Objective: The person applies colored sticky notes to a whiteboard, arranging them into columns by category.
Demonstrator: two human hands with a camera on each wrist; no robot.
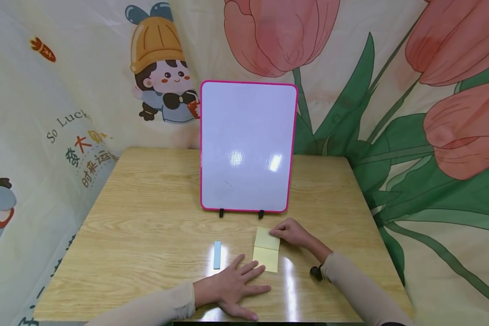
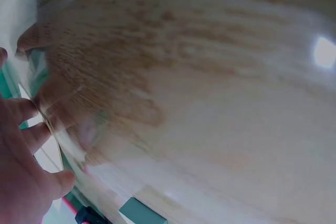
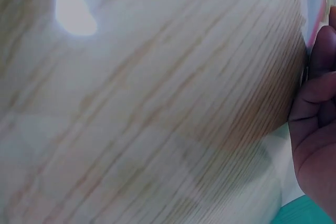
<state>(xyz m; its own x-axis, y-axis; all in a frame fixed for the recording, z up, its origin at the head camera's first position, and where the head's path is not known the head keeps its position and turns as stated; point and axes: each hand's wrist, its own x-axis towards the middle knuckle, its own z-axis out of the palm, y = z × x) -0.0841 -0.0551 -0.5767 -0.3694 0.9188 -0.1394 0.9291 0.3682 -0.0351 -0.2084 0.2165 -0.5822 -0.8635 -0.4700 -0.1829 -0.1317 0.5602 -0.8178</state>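
"Where's the yellow paper (image 1: 266, 254)?"
"On the table (image 1: 146, 244), in front of the whiteboard (image 1: 244, 136)."
"What's at it?"
"Left hand (image 1: 237, 285), fingers spread wide by its lower edge; right hand (image 1: 292, 232), seemingly pinching its upper right edge, though the wrist view is murky."

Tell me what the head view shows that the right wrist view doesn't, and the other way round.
Only the head view: the left grip, a bare hand with spread fingers; the blue strip; the yellow paper in full; the whole whiteboard; and the cartoon figure on the backdrop.

Only the right wrist view: a close look at the curled fingers of the right grip.

Both: the right grip itself, the wooden table and bright glare on it. A pink edge in the wrist view is probably the whiteboard's, though blurred.
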